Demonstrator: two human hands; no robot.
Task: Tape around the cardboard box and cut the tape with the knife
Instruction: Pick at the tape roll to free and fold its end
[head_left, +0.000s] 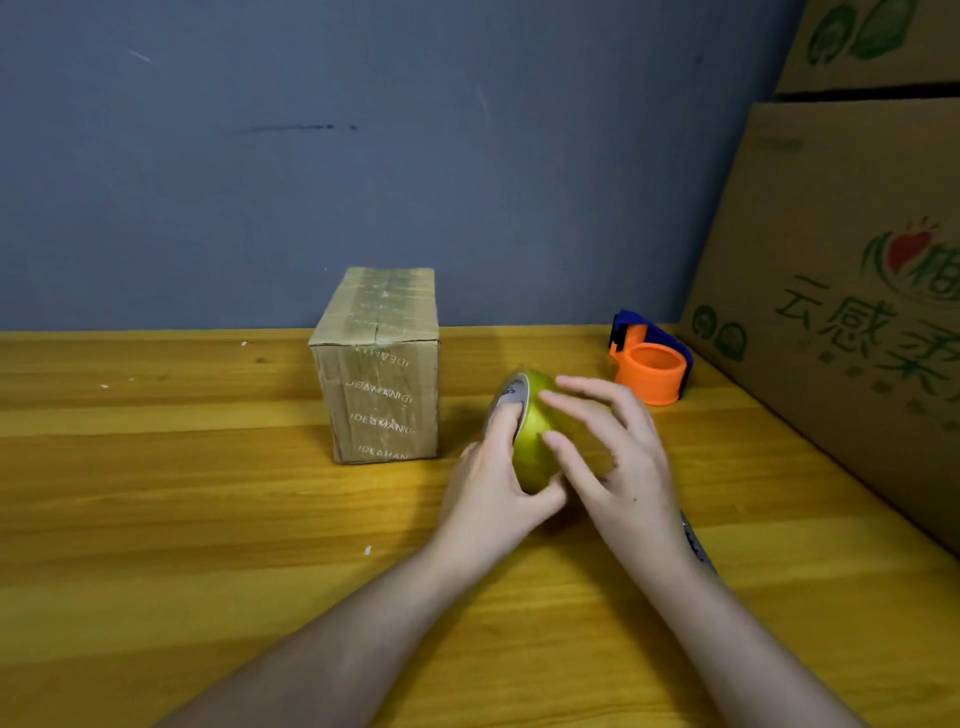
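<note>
Left hand (493, 483) clenched on the tape roll (535, 441), fingers through its core; right hand (618, 462) spread loose over the rim, grasping nothing. Cardboard box (379, 364) beyond and left of the grip. Risk: tape end unfound, tearing narrow under a picking nail.

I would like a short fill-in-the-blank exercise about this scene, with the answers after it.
1. The left hand holds a roll of ____.
2. The cardboard box stands on a ____ table.
3. The orange tape dispenser lies to the ____ of the box.

Answers: tape; wooden; right
</note>
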